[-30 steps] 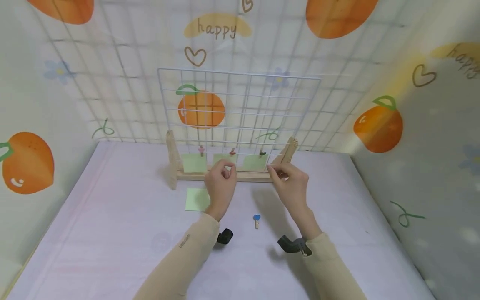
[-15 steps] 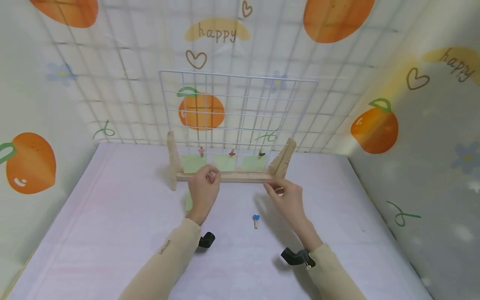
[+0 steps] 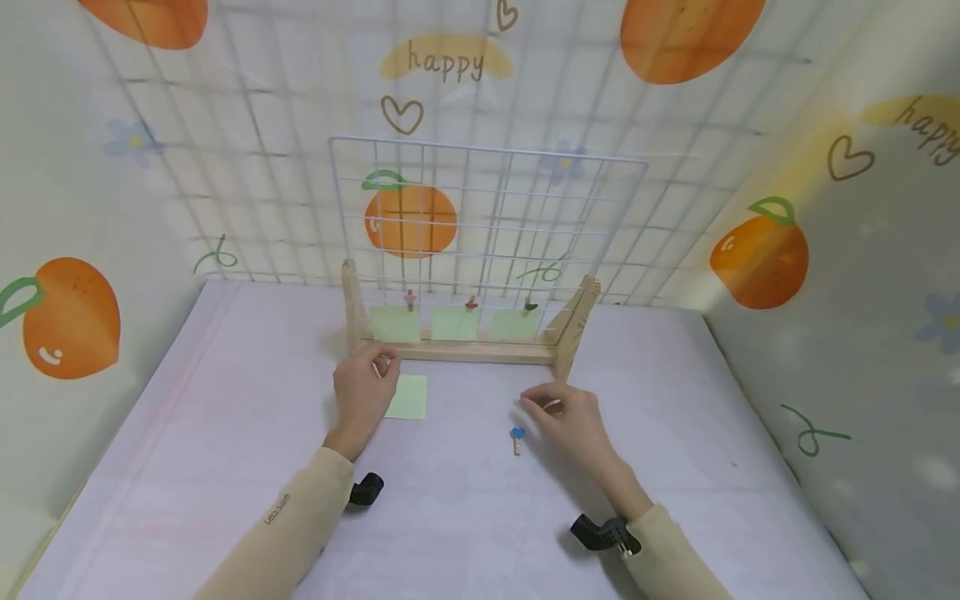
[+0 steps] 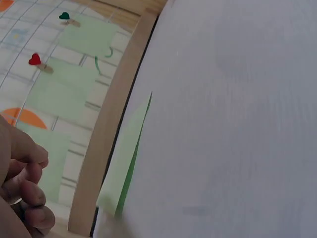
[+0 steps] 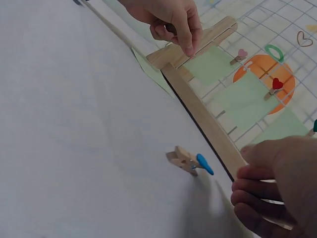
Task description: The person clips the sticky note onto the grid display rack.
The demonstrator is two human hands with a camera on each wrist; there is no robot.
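Observation:
A light green paper note (image 3: 408, 397) lies on the table, raised along one edge in the left wrist view. My left hand (image 3: 362, 398) hovers just left of it with loosely curled fingers, holding nothing. Beyond the note, a mini clothespin (image 3: 517, 440) with a blue heart rests on the table. My right hand (image 3: 573, 417) is just above and right of that clothespin, fingers loosely bent and holding nothing. Three more green notes (image 3: 455, 323) hang in a row low on the white wire grid (image 3: 487, 200), pinned by clothespins with pink, red (image 5: 277, 83) and dark green (image 4: 64, 16) hearts.
The grid stands in a wooden base (image 3: 480, 352) with an upright foot (image 3: 577, 325) at each end. Behind it rises a backdrop printed with oranges (image 3: 411, 220) and hearts. A white cloth covers the table (image 3: 225, 467).
My left hand has moved left and toward me, from in front of the middle hanging note to beside the note on the table. My right hand has come down closer to the blue-heart clothespin.

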